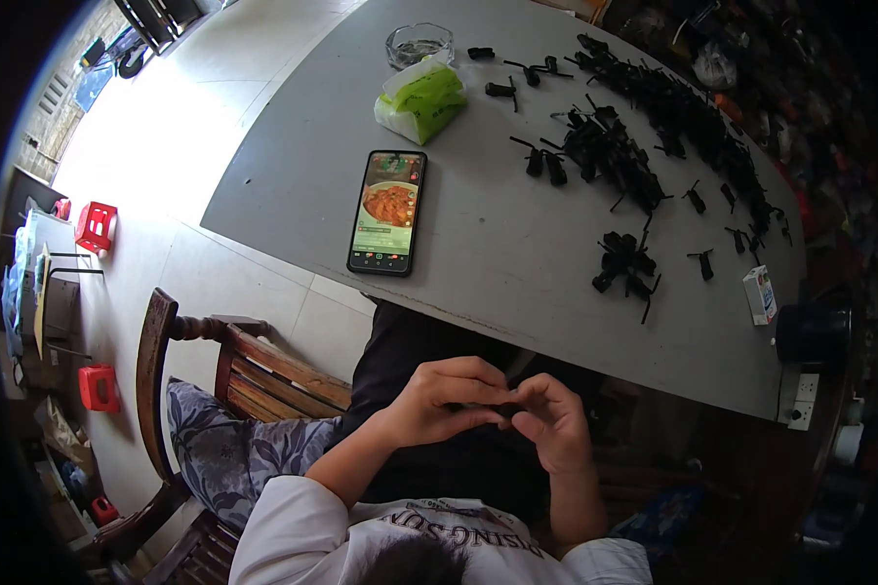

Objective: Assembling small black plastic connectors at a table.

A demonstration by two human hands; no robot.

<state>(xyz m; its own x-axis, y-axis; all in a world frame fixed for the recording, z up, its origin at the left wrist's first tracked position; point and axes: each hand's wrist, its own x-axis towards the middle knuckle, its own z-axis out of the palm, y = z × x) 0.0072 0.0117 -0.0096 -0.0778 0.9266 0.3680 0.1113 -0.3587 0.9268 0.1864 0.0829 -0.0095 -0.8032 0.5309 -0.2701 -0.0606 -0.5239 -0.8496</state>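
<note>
Over my lap, below the table's near edge, my left hand (447, 402) and my right hand (559, 426) meet fingertip to fingertip. Both are closed in a pinch. Something small and dark seems to sit between the fingers, mostly covered by them, so its kind cannot be told. On the table beyond lie many small black parts with thin sticking-out stems. The closest is a little cluster of black parts (624, 263); a bigger heap of black parts (610, 156) lies behind it.
The grey table (498, 234) carries a lit phone (388, 210), a green and white plastic packet (421, 100), a glass ashtray (419, 45) and a small white box (760, 295). A wooden chair (283, 370) with a patterned cushion (234, 439) stands left. Red stools (96, 228) are on the floor.
</note>
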